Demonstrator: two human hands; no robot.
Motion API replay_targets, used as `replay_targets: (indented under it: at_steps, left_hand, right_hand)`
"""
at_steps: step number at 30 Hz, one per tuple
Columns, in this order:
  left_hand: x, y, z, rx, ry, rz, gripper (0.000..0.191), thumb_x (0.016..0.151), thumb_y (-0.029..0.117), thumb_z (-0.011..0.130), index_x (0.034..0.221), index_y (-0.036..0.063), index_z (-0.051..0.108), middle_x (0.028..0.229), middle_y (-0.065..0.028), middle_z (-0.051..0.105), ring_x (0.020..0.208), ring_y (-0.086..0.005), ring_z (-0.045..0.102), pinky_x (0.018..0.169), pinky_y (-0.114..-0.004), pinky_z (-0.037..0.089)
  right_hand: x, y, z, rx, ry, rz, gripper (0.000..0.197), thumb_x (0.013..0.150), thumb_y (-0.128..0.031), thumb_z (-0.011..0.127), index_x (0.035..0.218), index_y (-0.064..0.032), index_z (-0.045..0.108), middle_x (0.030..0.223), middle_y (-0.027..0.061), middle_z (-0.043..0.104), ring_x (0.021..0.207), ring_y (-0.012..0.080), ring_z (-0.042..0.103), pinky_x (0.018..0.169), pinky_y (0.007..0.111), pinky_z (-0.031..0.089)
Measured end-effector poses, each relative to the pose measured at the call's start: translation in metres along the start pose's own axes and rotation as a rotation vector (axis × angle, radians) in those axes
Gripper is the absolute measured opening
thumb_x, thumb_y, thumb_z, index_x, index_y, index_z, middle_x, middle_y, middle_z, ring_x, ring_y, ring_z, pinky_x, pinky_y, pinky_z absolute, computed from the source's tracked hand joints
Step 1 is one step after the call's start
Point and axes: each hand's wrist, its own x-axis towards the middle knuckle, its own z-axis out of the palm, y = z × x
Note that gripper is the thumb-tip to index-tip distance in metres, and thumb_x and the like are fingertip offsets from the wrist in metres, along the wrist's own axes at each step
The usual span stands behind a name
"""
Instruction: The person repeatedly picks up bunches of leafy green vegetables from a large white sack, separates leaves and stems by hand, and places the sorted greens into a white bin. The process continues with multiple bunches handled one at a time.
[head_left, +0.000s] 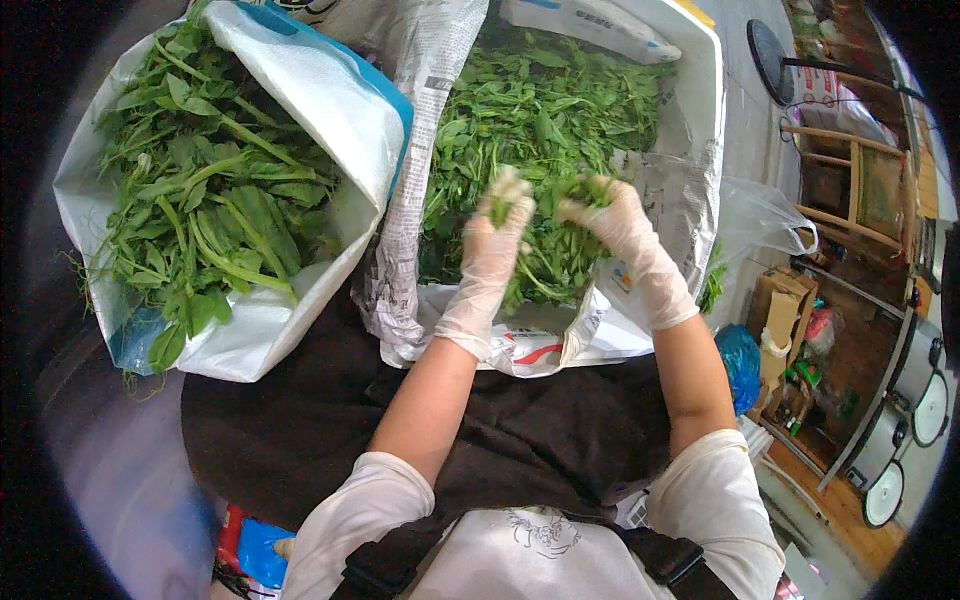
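My left hand (499, 240), in a thin translucent glove, is blurred and closed around some green leafy shoots near the front of a white foam box (716, 97). Just right of it, my gloved right hand (619, 217) grips a small bunch of shoots (589, 191) between thumb and fingers. More stems and leaves hang between and below both hands. Picked shoots (555, 90) fill the box, which is lined with printed newspaper (427, 97). On the left, an open white woven sack (322, 82) holds longer leafy stems with tendrils (217, 187).
A clear plastic bag (765, 214) lies right of the box, with greens beside it. Farther right are a blue plastic bag (739, 367), a cardboard box (776, 322), a wooden stool (855, 180) and weighing scales (885, 487). A dark apron covers my lap.
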Motion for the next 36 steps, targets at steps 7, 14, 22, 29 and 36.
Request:
replay_targets:
  at_steps: [7,14,22,29,36]
  left_hand:
    - [-0.004,-0.018,-0.005,0.468,-0.058,-0.284,0.025,0.086,0.02,0.064,0.107,0.0074,0.062,0.082,-0.0024,0.067,0.057,-0.008,0.055,0.051,-0.024,0.044]
    - [-0.008,-0.006,-0.011,0.576,-0.221,-0.416,0.021,0.084,0.026,0.062,0.095,0.0083,0.066,0.074,-0.004,0.067,0.062,-0.0135,0.06,0.055,-0.029,0.046]
    - [0.0,-0.027,-0.019,0.685,-0.049,-0.315,0.026,0.085,0.031,0.062,0.099,0.0098,0.066,0.072,-0.0034,0.068,0.054,-0.0135,0.059,0.055,-0.03,0.048]
    - [0.0,-0.013,-0.017,0.516,0.009,-0.445,0.02,0.085,0.027,0.062,0.091,0.0092,0.068,0.069,-0.0032,0.068,0.051,-0.0113,0.057,0.051,-0.027,0.046]
    - [-0.001,0.003,-0.008,0.481,0.059,-0.419,0.019,0.085,0.026,0.065,0.094,0.01,0.068,0.068,-0.0021,0.067,0.051,-0.0089,0.055,0.049,-0.026,0.045]
  right_hand:
    - [-0.017,0.011,0.017,-0.677,-0.033,-0.247,0.033,0.07,-0.028,0.074,0.099,-0.0133,0.066,0.083,0.0145,0.066,0.08,0.0328,0.065,0.071,0.042,0.052]
    - [0.016,0.051,-0.011,-0.432,0.186,0.027,0.033,0.074,-0.023,0.074,0.105,-0.0126,0.067,0.088,0.0123,0.069,0.081,0.0278,0.066,0.073,0.037,0.051]
    - [0.028,0.084,-0.007,-0.361,0.113,0.132,0.04,0.073,-0.038,0.075,0.1,-0.0096,0.067,0.088,0.0149,0.069,0.084,0.0305,0.065,0.077,0.039,0.05]
    - [0.025,0.094,0.016,-0.543,0.248,0.251,0.059,0.07,-0.035,0.078,0.121,-0.0108,0.058,0.098,0.018,0.067,0.093,0.0329,0.064,0.08,0.04,0.05]
    - [0.036,0.136,0.011,-0.487,0.342,0.353,0.047,0.071,-0.032,0.078,0.111,-0.0106,0.065,0.092,0.0164,0.069,0.083,0.0278,0.066,0.076,0.035,0.05]
